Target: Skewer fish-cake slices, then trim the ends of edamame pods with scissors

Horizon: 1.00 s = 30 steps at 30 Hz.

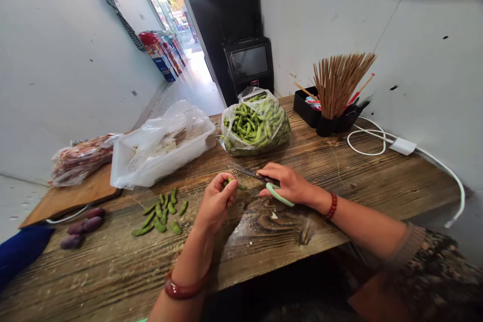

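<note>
Between the fingertips of my left hand [219, 196] is a green edamame pod [241, 187], one end sticking out to the right. My right hand [285, 181] grips a pair of scissors [279, 195] with pale green handles and dark blades. The blades point up and left, apart from the pod. Left of my left hand lies a small loose pile of edamame pods [160, 215] on the wooden table [271, 256]. Behind both hands stands a clear plastic bag [281, 133] full of edamame pods.
A white plastic tub [162, 161] with a plastic bag over it stands at back left. Beside it, bagged meat [83, 158] rests on a cutting board [71, 196]. Purple vegetables [83, 227] lie nearby. At right are bamboo skewers [335, 85] in a black holder and a white cable [437, 158].
</note>
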Each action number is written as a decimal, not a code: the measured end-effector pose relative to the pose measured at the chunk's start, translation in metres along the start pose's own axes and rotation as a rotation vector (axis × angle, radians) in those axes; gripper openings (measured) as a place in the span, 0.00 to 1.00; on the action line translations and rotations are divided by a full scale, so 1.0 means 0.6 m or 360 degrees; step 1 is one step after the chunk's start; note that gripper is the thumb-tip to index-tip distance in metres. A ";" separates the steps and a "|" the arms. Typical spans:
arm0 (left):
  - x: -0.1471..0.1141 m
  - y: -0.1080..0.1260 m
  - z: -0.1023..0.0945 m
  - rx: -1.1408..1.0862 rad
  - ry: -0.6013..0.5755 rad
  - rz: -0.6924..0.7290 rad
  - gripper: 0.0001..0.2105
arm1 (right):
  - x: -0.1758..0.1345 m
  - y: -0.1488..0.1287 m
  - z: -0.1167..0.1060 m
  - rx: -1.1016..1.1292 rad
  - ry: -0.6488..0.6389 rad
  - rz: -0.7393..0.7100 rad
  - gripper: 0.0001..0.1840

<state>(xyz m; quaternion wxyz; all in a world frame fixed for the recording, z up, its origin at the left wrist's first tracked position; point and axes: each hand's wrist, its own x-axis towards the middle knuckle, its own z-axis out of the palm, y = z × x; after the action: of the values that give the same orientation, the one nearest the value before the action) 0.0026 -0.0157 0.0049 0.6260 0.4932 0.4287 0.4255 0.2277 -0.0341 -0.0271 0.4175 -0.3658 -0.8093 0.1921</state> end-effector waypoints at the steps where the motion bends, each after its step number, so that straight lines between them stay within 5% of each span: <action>1: 0.000 0.003 0.001 -0.0062 0.0002 -0.0027 0.14 | 0.000 0.003 0.001 0.0007 0.0043 0.0007 0.26; 9: 0.001 0.011 0.000 -0.0241 -0.0039 -0.0057 0.13 | -0.001 -0.009 -0.002 -0.0039 -0.0017 0.0051 0.28; 30: 0.001 -0.015 -0.006 0.0110 -0.0085 0.0064 0.12 | 0.000 -0.022 -0.010 -0.0091 -0.0134 -0.0020 0.32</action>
<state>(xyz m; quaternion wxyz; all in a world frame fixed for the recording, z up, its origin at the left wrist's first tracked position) 0.0004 -0.0157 -0.0045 0.6112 0.5343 0.4163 0.4094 0.2272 -0.0427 -0.0154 0.3736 -0.3639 -0.8337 0.1815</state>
